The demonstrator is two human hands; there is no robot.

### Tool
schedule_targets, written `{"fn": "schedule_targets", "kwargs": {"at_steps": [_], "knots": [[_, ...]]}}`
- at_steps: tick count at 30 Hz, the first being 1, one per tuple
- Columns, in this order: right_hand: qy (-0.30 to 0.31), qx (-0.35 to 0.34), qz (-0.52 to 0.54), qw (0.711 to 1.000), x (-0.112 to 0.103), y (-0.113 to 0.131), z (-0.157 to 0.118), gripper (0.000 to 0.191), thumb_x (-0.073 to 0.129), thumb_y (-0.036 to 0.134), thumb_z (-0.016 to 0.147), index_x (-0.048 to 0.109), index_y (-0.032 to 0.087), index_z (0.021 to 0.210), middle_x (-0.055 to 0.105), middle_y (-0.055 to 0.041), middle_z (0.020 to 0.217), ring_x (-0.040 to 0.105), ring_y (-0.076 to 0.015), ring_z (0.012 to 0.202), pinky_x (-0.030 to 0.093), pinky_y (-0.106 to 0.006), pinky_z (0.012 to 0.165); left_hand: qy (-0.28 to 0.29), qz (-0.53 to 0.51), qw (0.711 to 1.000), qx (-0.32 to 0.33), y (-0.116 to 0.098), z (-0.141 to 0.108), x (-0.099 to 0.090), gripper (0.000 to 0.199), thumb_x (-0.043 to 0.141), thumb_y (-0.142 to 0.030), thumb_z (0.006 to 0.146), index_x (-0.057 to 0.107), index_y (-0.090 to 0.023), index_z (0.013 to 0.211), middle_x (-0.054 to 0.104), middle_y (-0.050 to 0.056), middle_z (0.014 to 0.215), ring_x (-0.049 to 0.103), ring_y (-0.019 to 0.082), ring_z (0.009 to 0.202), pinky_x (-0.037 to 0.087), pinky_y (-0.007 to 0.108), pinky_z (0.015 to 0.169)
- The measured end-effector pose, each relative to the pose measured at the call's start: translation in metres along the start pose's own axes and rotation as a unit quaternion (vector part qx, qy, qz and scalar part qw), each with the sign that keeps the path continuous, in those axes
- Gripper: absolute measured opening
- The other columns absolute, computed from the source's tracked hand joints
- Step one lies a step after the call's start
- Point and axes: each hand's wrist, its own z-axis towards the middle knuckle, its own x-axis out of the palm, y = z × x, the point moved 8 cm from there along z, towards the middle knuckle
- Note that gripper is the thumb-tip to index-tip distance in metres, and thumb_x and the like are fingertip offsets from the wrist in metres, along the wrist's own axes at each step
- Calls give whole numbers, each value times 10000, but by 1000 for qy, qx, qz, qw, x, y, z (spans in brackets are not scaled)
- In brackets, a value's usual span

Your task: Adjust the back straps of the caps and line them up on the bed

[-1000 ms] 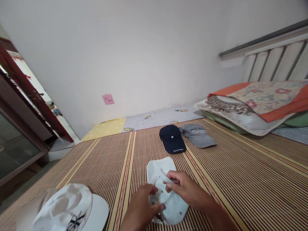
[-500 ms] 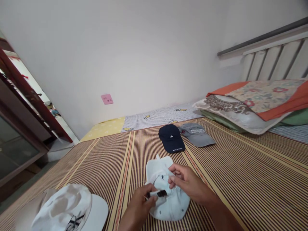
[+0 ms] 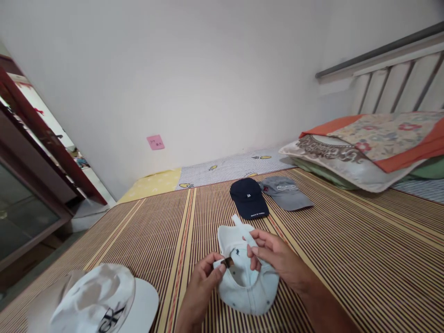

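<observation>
A pale blue baseball cap (image 3: 251, 296) lies on the striped mat with its back opening towards me and its brim pointing away. My left hand (image 3: 204, 280) pinches the short strap end that carries a dark metal buckle (image 3: 228, 262). Between the thumb and fingers of my right hand (image 3: 275, 254) is the long loose strap (image 3: 245, 232), its free tip sticking up over the brim. The strap and buckle are apart. Beyond them lie a navy cap (image 3: 248, 199) and a grey cap (image 3: 287, 194), touching side by side.
A white cap (image 3: 93, 296) with black letters rests at the lower left, on top of a beige one (image 3: 43, 296). Pillows (image 3: 333, 155) under a floral cloth (image 3: 385, 138) are stacked at the right. A white wall (image 3: 215, 83) stands behind the striped mat (image 3: 152, 236).
The strap has come away from the buckle; my right hand now holds it raised. My left hand has lifted the buckle slightly up and left, and the cap's back opening shows.
</observation>
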Motion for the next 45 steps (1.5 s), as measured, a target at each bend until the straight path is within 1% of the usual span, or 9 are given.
{"fn": "schedule_targets", "kwargs": {"at_steps": [4,7,14,21,28,34,39,42,45], "knots": [[-47,-2,83,995,-11,2,-1,382,751,447,831,631,183,1080,656,36,733,620,-111,582,437,-253,582,2,-5,1000,-7,3,1,0,356,776,-496,825,660,-162,866,588,-19,741,431,113,663,320,231,628],[-52,11,71,996,-10,0,-1,460,753,514,823,629,174,1106,608,62,625,579,-109,531,409,-252,563,6,-7,1000,-18,4,1,1,362,777,-497,825,676,-159,905,610,-13,759,451,118,671,329,233,635],[-4,20,-63,998,13,-11,5,353,729,523,820,658,179,844,637,24,713,548,-97,518,392,-256,537,20,-14,1000,0,3,2,3,350,784,-479,832,624,-169,857,594,-22,743,450,106,659,332,224,622],[94,24,-53,994,39,-10,-2,385,740,545,824,686,164,836,665,-9,772,588,-120,609,440,-256,597,42,21,999,9,-3,1,10,326,732,-473,885,628,-165,868,633,2,787,494,120,707,369,236,652],[28,6,-101,994,17,-1,-2,452,581,573,940,606,179,720,603,16,680,500,-84,496,377,-244,530,26,13,999,14,-4,0,6,352,773,-490,839,625,-172,864,575,-23,750,450,115,681,343,227,627],[93,17,-104,990,29,1,-7,364,520,517,989,668,186,1027,614,46,659,369,-53,391,257,-220,432,31,20,999,11,-8,-3,3,296,736,-455,880,671,-169,838,610,-7,758,473,128,695,363,244,667],[84,-3,-99,992,29,3,-7,288,576,443,959,666,179,887,665,3,809,493,-60,486,343,-219,505,39,27,999,15,-11,-2,0,288,744,-450,868,681,-173,822,620,-3,793,481,139,748,363,253,702],[94,19,-104,990,31,-2,-8,266,554,401,972,682,179,904,620,25,699,380,-56,459,282,-213,473,42,46,998,1,-10,-2,0,307,739,-467,866,665,-176,800,579,-20,732,437,131,697,336,254,666],[92,23,-114,989,31,-5,-9,254,561,388,978,709,182,974,566,47,587,389,-77,477,292,-206,483,38,54,998,-4,-10,-2,0,303,733,-460,872,656,-179,788,571,-22,733,435,134,708,340,260,684]]}}
